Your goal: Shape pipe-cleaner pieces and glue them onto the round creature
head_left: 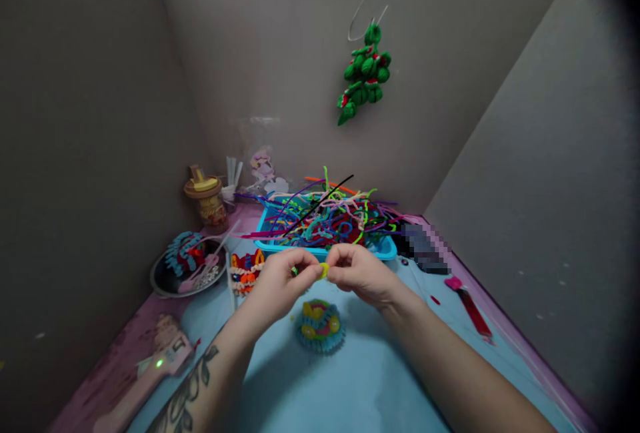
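My left hand [285,283] and my right hand [357,273] meet above the light blue mat [360,379], both pinching a small yellow pipe-cleaner piece [325,270] between their fingertips. Directly below them on the mat sits a round blue pipe-cleaner craft [320,326] with yellow and pink coils on top. Behind the hands stands a blue tray [385,247] heaped with several coloured pipe cleaners [330,216].
A dark plate [165,279] with a blue coiled craft and pink spoon sits left, beside an orange and white craft [246,271]. A lidded jar [206,203] stands at the back left. A pink device [150,369] lies near left, red scissors [470,306] right. A green craft [366,73] hangs on the grey wall.
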A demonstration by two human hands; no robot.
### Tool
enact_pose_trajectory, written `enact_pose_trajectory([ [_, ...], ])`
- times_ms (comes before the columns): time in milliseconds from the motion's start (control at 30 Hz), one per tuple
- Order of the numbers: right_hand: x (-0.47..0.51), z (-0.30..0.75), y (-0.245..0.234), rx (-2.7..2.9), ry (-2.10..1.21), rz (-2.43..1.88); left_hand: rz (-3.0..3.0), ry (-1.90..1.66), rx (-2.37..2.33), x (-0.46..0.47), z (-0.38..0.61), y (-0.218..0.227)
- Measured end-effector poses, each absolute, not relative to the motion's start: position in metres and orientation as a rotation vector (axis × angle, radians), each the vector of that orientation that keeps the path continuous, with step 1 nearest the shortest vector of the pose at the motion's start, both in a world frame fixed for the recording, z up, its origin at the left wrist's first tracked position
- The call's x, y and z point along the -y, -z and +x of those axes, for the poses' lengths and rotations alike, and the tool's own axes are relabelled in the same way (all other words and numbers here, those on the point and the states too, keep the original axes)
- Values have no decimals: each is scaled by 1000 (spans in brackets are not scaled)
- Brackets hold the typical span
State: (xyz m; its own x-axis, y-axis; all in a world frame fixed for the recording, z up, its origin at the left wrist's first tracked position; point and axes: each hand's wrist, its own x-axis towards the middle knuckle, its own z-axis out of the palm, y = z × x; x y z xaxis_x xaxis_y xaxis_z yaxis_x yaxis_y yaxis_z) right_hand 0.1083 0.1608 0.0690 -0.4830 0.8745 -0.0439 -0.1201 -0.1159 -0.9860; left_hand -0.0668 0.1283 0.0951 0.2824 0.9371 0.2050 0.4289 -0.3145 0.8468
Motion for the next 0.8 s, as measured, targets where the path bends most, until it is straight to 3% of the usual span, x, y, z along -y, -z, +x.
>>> enact_pose_trajectory([
  [167,-158,106,-71,1452,-1546,-891,1945,-1032,-1286,-127,-64,-94],
  [467,-154,87,-53,1040,-1622,-701,1848,-1342,-1447,-120,-44,-77],
  [800,-155,79,-52,799,-1576,-719,1400,-1302,-1218,-127,-37,-66],
])
